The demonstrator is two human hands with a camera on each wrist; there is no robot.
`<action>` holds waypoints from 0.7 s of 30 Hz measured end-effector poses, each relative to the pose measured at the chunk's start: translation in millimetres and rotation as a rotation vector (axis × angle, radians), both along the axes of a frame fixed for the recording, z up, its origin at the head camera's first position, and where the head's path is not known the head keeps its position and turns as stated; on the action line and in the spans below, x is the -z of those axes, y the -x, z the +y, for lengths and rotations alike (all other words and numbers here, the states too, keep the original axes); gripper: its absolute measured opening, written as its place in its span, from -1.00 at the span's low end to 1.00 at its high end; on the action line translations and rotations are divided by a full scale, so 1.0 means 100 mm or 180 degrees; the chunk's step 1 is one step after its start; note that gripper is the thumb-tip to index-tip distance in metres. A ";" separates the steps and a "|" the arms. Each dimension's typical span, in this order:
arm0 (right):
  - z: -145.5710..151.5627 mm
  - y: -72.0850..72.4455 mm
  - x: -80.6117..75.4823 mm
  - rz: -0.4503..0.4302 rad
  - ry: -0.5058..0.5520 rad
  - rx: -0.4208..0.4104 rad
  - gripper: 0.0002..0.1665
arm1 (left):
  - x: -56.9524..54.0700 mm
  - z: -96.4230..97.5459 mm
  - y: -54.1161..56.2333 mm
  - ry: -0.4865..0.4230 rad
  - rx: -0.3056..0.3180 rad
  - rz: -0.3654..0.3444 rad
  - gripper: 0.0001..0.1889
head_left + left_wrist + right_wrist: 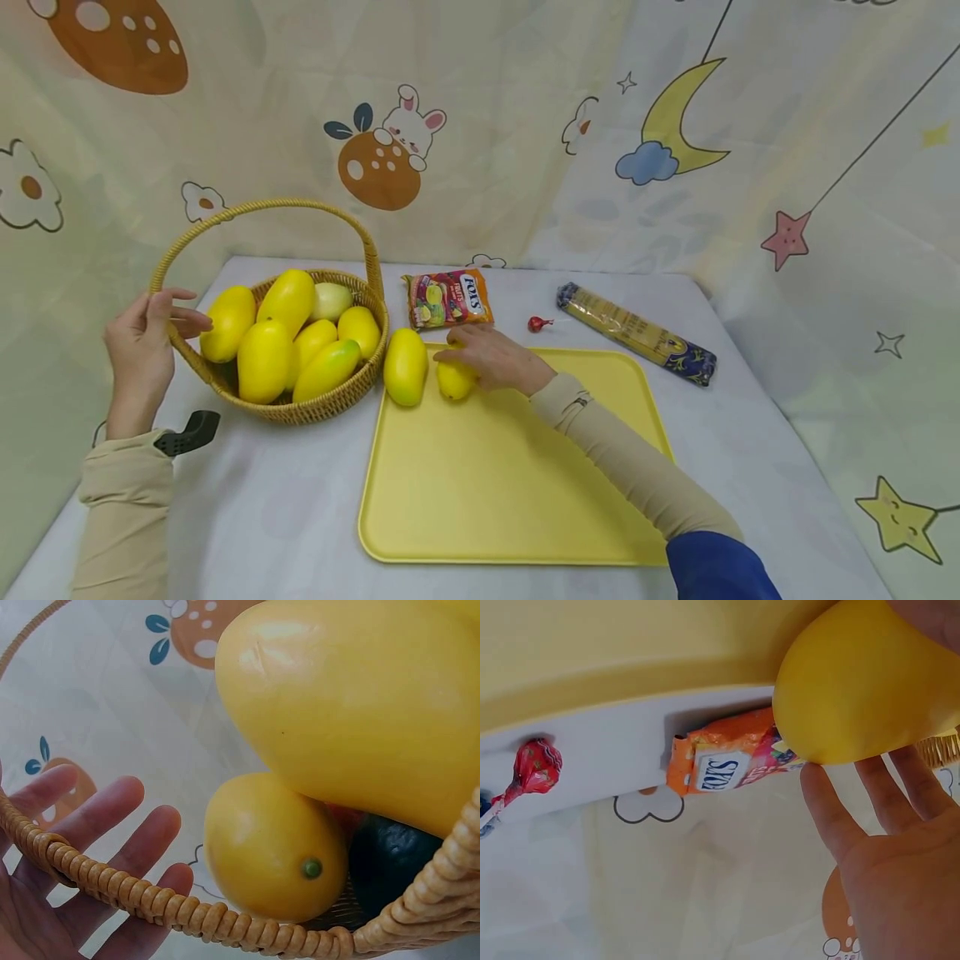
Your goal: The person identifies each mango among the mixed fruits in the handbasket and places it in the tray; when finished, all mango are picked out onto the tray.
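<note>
A wicker basket (330,408) with a tall handle holds several yellow mangoes (266,362) and a paler green-white fruit (332,301). At its left side is my left hand (142,342), beside the handle's base; the left wrist view shows its fingers spread and nearly straight across the basket rim (187,911). My right hand (491,358) grips a smaller yellow mango (455,381) over the upper left of the yellow tray (510,475). In the right wrist view the fingertips (817,784) touch this mango's side. Another mango (406,367) lies at the tray's upper left corner.
Behind the tray lie an orange FOX'S candy bag (448,298), a red-wrapped lollipop (537,324) and a long pasta packet (637,333). A dark green item (390,855) shows low in the basket. Printed cloth (510,167) hangs behind the white table (262,500).
</note>
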State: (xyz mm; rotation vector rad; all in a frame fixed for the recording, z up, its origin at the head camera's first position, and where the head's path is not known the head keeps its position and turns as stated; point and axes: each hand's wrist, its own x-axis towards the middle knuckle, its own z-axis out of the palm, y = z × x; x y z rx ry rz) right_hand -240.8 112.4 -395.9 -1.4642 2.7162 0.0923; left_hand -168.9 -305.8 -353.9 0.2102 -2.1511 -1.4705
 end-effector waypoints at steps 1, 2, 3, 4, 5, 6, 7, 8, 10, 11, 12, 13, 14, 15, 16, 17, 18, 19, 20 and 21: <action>0.00 0.00 0.00 0.0000 -0.0001 -0.0003 -0.21 | 0.00 0.00 0.00 -0.0003 0.0001 0.0000 -0.67; 0.00 -0.01 0.00 0.0008 0.0013 -0.0012 -0.21 | 0.00 0.00 0.00 -0.0004 -0.0002 -0.0002 -0.67; 0.00 -0.01 0.01 0.0021 0.0036 -0.0027 -0.22 | 0.00 0.00 0.00 -0.0002 -0.0005 -0.0002 -0.68; 0.00 -0.01 0.01 0.0023 0.0066 -0.0045 -0.23 | 0.00 0.00 0.00 -0.0006 -0.0002 -0.0006 -0.68; 0.01 -0.01 0.02 0.0023 0.0095 -0.0065 -0.24 | 0.00 0.00 0.00 -0.0008 0.0003 -0.0009 -0.69; 0.01 -0.02 0.02 0.0020 0.0126 -0.0092 -0.25 | 0.00 0.00 0.00 -0.0007 0.0006 -0.0009 -0.69; 0.00 -0.02 0.02 0.0014 0.0156 -0.0128 -0.26 | 0.00 0.00 -0.01 -0.0003 0.0003 -0.0012 -0.70; 0.00 -0.02 0.03 0.0003 0.0183 -0.0160 -0.27 | 0.00 0.00 -0.01 0.0003 0.0004 -0.0014 -0.70; -0.01 -0.02 0.03 -0.0015 0.0223 -0.0218 -0.27 | 0.00 0.01 -0.02 0.0020 -0.0002 -0.0017 -0.69; -0.02 -0.03 0.04 -0.0015 0.0229 -0.0236 -0.26 | -0.01 0.01 -0.02 0.0026 -0.0007 -0.0014 -0.69; -0.02 -0.03 0.04 -0.0002 0.0244 -0.0258 -0.26 | 0.00 0.01 -0.01 0.0035 -0.0013 -0.0015 -0.69; -0.02 -0.03 0.04 0.0000 0.0253 -0.0263 -0.25 | 0.00 0.01 -0.01 0.0039 -0.0016 -0.0016 -0.69; -0.01 -0.03 0.04 -0.0008 0.0261 -0.0257 -0.24 | 0.00 0.01 -0.01 0.0043 -0.0018 -0.0019 -0.69; -0.01 -0.02 0.04 -0.0008 0.0267 -0.0257 -0.23 | 0.00 0.01 -0.01 0.0045 -0.0019 -0.0021 -0.69; 0.00 -0.02 0.04 -0.0004 0.0273 -0.0257 -0.22 | 0.00 0.01 -0.01 0.0049 -0.0016 -0.0023 -0.69; 0.00 -0.01 0.04 0.0000 0.0270 -0.0248 -0.20 | 0.00 0.00 -0.01 0.0050 -0.0013 -0.0027 -0.69; 0.01 -0.01 0.03 -0.0007 0.0288 -0.0244 -0.18 | 0.01 0.00 0.00 0.0059 -0.0012 -0.0030 -0.68; 0.02 0.00 0.02 -0.0001 0.0286 -0.0233 -0.17 | 0.01 0.00 0.00 0.0054 -0.0005 -0.0033 -0.68; 0.03 0.00 0.01 0.0014 0.0294 -0.0234 -0.15 | 0.00 0.00 0.00 0.0052 0.0001 -0.0037 -0.68; 0.03 0.01 0.00 0.0037 0.0311 -0.0240 -0.14 | 0.00 0.00 0.00 0.0051 0.0003 -0.0037 -0.68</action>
